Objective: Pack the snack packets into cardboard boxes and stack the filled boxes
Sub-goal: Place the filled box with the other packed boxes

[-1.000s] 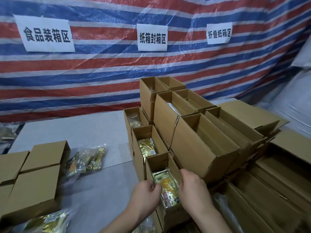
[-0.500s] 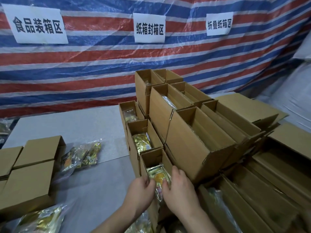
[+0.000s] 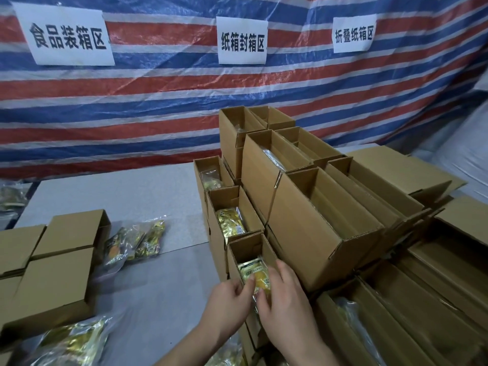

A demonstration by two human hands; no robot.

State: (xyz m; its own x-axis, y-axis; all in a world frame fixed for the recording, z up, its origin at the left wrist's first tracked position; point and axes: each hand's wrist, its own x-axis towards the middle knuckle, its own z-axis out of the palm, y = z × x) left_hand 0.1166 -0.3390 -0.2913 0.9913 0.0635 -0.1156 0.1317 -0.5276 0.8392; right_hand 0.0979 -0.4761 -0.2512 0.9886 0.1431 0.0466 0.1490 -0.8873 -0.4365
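A yellow snack packet [image 3: 254, 273] lies in the nearest open cardboard box [image 3: 247, 247] of a row of three narrow boxes. My left hand [image 3: 229, 297] pinches the packet's near left edge. My right hand [image 3: 285, 294] lies over its right side, fingers curled down onto it against the box wall. Behind it, a second box [image 3: 224, 199] holds a gold packet [image 3: 229, 224], and a third box [image 3: 204, 165] holds another packet. A stepped stack of open boxes [image 3: 298, 223] rises to the right.
Closed boxes [image 3: 60, 262] sit at the left on the grey table [image 3: 148, 196]. Loose packets in clear bags lie beside them [image 3: 134, 241] and at the near left [image 3: 66, 344]. More open boxes [image 3: 422, 299] fill the right. A striped tarp with paper signs [image 3: 241, 40] hangs behind.
Both hands have come together over the packet in the nearest box and pushed it lower inside. The right hand has moved left from the box wall onto the packet.
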